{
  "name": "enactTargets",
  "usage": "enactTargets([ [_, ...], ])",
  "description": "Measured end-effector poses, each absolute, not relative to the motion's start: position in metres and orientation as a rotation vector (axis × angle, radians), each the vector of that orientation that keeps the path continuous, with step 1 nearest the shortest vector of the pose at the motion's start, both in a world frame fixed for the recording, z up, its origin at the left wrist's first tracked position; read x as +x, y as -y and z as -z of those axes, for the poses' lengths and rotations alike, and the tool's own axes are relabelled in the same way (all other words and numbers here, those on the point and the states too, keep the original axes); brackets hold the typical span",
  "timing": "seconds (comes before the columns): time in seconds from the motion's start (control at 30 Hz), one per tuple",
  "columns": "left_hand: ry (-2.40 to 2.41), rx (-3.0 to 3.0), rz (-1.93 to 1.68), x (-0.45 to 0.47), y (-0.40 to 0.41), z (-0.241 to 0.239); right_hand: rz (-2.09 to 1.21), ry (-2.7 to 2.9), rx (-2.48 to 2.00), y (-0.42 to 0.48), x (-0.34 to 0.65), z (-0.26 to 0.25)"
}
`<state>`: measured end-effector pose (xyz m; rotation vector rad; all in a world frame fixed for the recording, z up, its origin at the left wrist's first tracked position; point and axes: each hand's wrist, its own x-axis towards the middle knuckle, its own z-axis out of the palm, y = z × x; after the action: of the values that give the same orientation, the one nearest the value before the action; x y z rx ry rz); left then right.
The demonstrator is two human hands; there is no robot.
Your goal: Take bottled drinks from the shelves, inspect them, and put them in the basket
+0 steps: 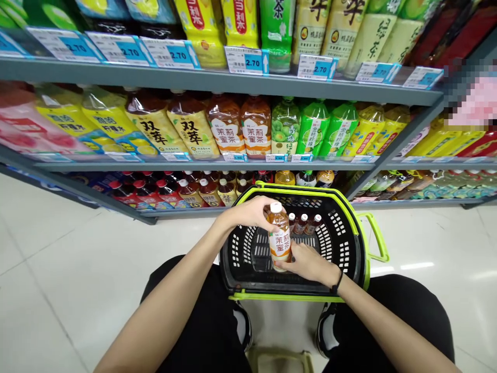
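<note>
Head view: a clear plastic bottle of amber tea with a white cap (280, 244) is pinched near its shoulder by the left hand (257, 213) and clasped low by the right hand (308, 263), within the outline of a black plastic basket with lime-green edging (237, 277). Three white-capped brown bottles (301, 226) are seen at the basket's one o'clock, grey metal shelves (233, 77) at twelve.

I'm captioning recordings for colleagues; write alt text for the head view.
A left hand near the top and a right hand near the base hold a white-capped, clear plastic bottle of amber drink at a black plastic basket with lime-green rims. Similar white-capped bottles show inside; grey shelves of bottled drinks stand beyond.
</note>
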<state>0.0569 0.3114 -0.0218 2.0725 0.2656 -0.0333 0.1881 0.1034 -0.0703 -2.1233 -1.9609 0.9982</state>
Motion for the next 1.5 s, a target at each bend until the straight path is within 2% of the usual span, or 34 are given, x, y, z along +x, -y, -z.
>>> enactTargets([
  [0.17,-0.533,2.656,0.393,0.081,-0.305,0.069,-1.047,2.132,-2.336,-0.094,0.188,0.065],
  [0.3,-0.616,2.780,0.547,0.106,-0.304,0.119,-1.141,2.230,-2.328,-0.091,0.182,0.060],
  [0.47,-0.706,2.825,0.608,0.120,-0.314,0.169,-1.160,2.260,-2.294,-0.092,0.180,0.058],
  [0.67,-0.686,2.858,0.557,0.127,-0.312,0.204,-1.229,2.183,-2.269,-0.097,0.183,0.068],
  [0.93,-0.691,2.860,0.438,0.137,-0.309,0.235,-1.336,2.110,-2.286,-0.107,0.178,0.086],
  [1.13,-0.671,2.839,0.431,0.148,-0.315,0.247,-1.277,2.163,-2.335,-0.110,0.161,0.094],
  [1.33,-0.628,2.841,0.419,0.155,-0.322,0.244,-1.341,2.391,-1.970,-0.109,0.139,0.090],
  [1.5,-0.650,2.841,0.410,0.155,-0.318,0.239,-1.248,2.541,-1.781,-0.106,0.139,0.081],
])
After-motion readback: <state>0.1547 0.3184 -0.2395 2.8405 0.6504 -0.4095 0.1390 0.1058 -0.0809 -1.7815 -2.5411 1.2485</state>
